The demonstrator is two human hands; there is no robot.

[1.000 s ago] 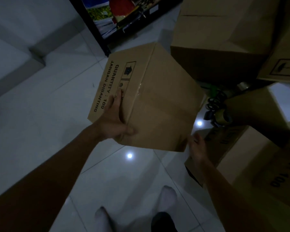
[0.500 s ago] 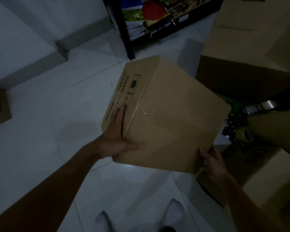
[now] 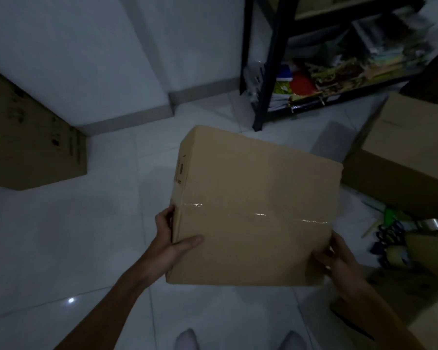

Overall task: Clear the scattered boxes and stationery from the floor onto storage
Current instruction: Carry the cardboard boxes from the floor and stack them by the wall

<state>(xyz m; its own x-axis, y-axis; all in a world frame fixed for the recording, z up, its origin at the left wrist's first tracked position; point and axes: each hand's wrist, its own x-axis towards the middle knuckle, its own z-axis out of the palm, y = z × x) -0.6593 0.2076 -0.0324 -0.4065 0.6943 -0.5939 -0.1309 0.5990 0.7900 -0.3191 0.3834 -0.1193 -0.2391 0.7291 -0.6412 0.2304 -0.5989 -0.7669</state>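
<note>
Since half a second ago, the box point(image 3: 253, 208) has swung round so its taped top faces the camera and its printed side is turned nearly out of view; the rack point(image 3: 268, 61) now stands in fuller view beyond it.

Both forearms reach forward from the bottom of the view. The left hand point(image 3: 171, 245) grips the near left edge, thumb lying flat on top, fingers curled round the side. The right hand point(image 3: 339, 258) clasps the near right corner, thumb on top, its fingers wrapped under and hidden.

The box is held in the air above the tiled floor point(image 3: 61, 236), in front of the rack, between a carton point(image 3: 28, 147) at left and another carton point(image 3: 402, 157) at right. Its underside and far face cannot be seen. Print on its left side is too foreshortened to read. Items on the rack's lower shelf are blurred, and the clutter point(image 3: 390, 233) on the floor at right is dim.

The box's long axis runs roughly left to right, slightly skewed, with the tape point(image 3: 258, 214) running along it.
</note>
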